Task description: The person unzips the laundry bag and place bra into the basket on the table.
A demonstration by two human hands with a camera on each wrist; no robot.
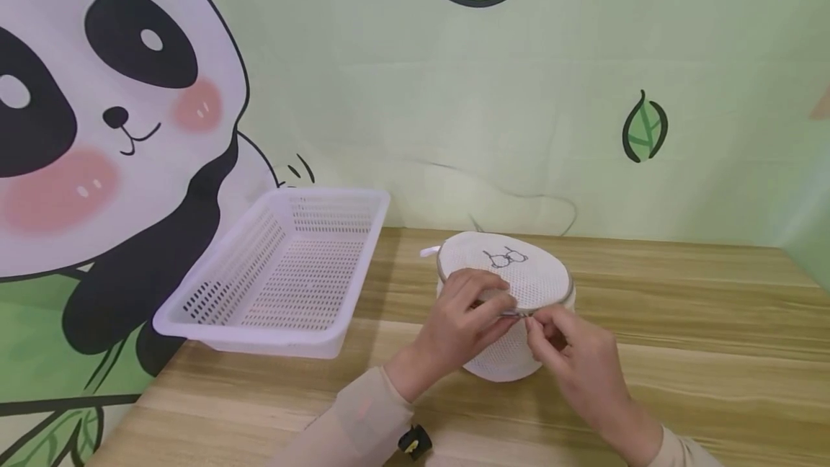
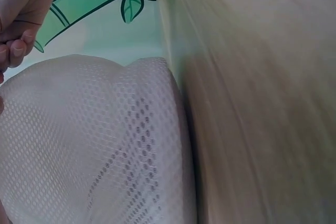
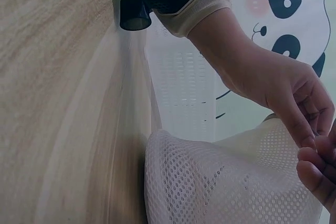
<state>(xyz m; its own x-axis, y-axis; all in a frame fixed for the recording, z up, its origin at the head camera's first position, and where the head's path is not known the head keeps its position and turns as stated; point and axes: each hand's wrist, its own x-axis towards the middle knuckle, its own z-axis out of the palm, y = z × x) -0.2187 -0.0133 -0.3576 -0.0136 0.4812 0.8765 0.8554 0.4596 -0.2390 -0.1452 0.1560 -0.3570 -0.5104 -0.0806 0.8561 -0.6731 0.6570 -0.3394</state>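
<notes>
A white mesh laundry bag (image 1: pixel 502 355) stands upright on the table, its round lid (image 1: pixel 470 254) bearing a small line drawing. Grey zipper trim (image 1: pixel 573 290) runs around the lid's edge. My left hand (image 1: pixel 460 316) reaches over the front left of the lid and pinches the trim at the front. Right beside it, the thumb and forefinger of my right hand (image 1: pixel 580 355) pinch the zipper at the front rim; the zipper pull is hidden by the fingertips. In the right wrist view, the fingertips of both hands meet over the mesh side (image 3: pixel 210 177).
A white plastic basket (image 1: pixel 367 265) with slotted walls stands left of the bag on the wooden table (image 1: pixel 700 308). A white tab (image 1: pixel 429 251) sticks out at the lid's back left. Behind is a pale green backdrop (image 1: pixel 363 92) with a panda and leaves.
</notes>
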